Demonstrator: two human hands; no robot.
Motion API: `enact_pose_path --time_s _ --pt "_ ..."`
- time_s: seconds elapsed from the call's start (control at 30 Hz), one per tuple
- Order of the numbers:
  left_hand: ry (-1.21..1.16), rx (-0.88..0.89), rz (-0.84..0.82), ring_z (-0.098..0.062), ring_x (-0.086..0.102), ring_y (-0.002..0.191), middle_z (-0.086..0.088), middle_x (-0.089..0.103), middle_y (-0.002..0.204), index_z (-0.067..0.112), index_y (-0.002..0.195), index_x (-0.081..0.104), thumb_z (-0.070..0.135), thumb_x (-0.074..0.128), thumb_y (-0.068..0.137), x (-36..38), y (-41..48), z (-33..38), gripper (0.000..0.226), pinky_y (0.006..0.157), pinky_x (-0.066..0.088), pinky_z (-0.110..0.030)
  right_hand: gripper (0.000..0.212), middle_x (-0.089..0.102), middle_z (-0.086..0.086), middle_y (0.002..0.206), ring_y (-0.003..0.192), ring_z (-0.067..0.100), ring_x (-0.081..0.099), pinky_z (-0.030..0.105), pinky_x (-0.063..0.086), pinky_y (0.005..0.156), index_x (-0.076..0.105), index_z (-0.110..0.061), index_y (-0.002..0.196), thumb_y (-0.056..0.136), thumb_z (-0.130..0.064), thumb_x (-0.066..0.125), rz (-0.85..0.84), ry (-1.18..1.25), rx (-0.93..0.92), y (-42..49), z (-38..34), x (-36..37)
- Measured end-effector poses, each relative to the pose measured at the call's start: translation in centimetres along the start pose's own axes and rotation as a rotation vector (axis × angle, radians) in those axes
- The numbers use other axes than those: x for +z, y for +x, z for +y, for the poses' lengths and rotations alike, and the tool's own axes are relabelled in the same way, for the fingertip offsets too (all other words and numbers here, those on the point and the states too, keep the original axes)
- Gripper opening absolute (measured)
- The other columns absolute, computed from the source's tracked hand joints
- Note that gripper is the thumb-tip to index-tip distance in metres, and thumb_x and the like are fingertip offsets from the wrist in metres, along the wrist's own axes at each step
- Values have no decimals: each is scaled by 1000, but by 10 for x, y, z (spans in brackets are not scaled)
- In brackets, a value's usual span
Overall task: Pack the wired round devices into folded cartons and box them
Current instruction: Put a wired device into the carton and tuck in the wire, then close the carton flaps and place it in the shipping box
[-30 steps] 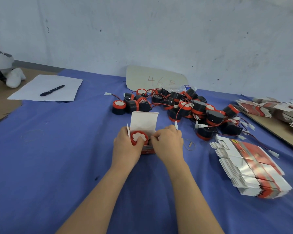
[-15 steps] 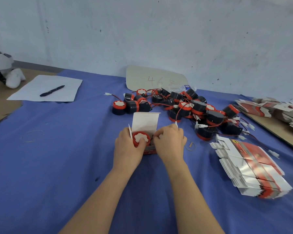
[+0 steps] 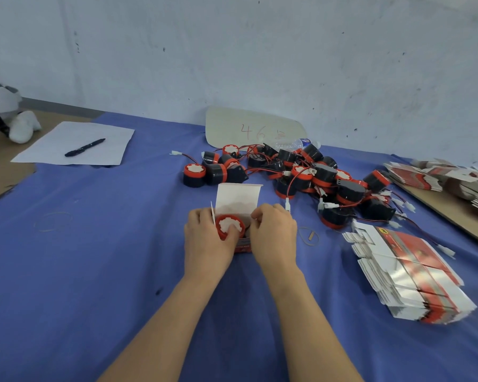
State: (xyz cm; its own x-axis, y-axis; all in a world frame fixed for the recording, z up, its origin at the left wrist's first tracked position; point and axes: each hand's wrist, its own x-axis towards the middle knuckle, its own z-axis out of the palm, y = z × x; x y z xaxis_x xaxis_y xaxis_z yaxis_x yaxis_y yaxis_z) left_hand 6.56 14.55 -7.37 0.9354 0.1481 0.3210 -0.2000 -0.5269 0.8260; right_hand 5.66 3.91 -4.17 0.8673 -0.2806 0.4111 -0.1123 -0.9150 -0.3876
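Note:
A small red and white carton (image 3: 238, 200) stands open on the blue cloth, its white lid flap upright. A round device (image 3: 229, 226) with a red rim and white face sits in its mouth. My left hand (image 3: 207, 244) grips the carton's left side with the thumb on the device. My right hand (image 3: 273, 235) holds the carton's right side, fingers pinched at a side flap. Behind lies a tangled pile of black and red wired devices (image 3: 301, 175). Flat unfolded cartons (image 3: 406, 274) are stacked to the right.
A white sheet (image 3: 75, 144) with a black pen (image 3: 84, 147) lies far left. A beige card (image 3: 253, 128) marked in red leans on the wall. More flat cartons (image 3: 450, 180) rest on a brown board at far right. A rubber band (image 3: 308, 235) lies by my right hand.
The device has sunk a little deeper into the carton. My right fingers have shifted to the carton's right flap. Both hands have stayed in place.

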Motion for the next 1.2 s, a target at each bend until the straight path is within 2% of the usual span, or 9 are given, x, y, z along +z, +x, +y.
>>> enact_pose_path --time_s 0.17,0.27,0.33,0.53,0.73,0.93,1.07,1.13,1.2 --pt "-6 -1 4 -16 47 98 -2 41 118 13 116 47 31 63 85 -1 -1 1 39 71 38 -28 13 70 -3 88 85 18 59 35 43 82 68 -18 91 91 -25 58 15 217 -28 -2 -2 -4" --pt "-3 18 9 -14 46 95 1 43 112 14 117 45 31 63 85 -2 -1 2 40 69 39 -27 14 69 -11 90 89 12 50 30 19 73 70 -28 90 91 -33 57 -50 138 -65 -1 0 -5" --pt "-10 17 12 -16 48 97 1 44 112 15 117 44 31 63 85 -3 -2 2 41 70 41 -28 14 69 -13 92 88 9 43 30 14 71 71 -30 90 90 -37 58 -81 144 -52 -1 0 -5" --pt "-9 15 2 -15 47 97 -1 44 113 13 119 43 27 64 85 -4 -1 4 42 70 40 -28 11 64 -13 93 105 15 49 29 20 78 67 -28 95 92 -26 57 -111 191 27 1 3 -3" --pt "-28 39 1 -16 47 94 2 42 108 13 114 44 25 64 84 -4 -2 3 38 69 40 -28 15 42 4 124 116 26 36 35 34 96 71 -20 100 91 -27 61 -78 186 177 2 9 -2" --pt "-82 146 57 -14 46 98 6 30 115 8 121 39 18 69 82 -3 -7 6 50 69 38 -22 20 41 4 124 111 27 37 31 37 88 74 -20 101 93 -27 57 -125 85 130 3 9 -4" --pt "-35 299 14 -12 51 97 3 36 130 14 117 53 41 59 88 -6 -8 5 41 72 44 -26 19 38 6 124 113 29 40 24 34 89 73 -15 100 93 -18 56 -146 207 138 4 13 -4" --pt "-76 312 -9 -9 56 87 4 35 132 18 100 63 50 41 93 -6 -8 5 39 74 47 -28 20 35 6 125 113 30 44 30 41 94 67 -17 110 92 -16 57 -148 327 169 4 14 -4" --pt "-106 268 -28 -7 54 81 2 32 137 18 92 67 36 39 99 -4 -6 1 34 78 44 -26 43 31 8 128 104 28 49 31 44 85 50 -23 132 91 -18 61 -156 414 218 5 17 -5"
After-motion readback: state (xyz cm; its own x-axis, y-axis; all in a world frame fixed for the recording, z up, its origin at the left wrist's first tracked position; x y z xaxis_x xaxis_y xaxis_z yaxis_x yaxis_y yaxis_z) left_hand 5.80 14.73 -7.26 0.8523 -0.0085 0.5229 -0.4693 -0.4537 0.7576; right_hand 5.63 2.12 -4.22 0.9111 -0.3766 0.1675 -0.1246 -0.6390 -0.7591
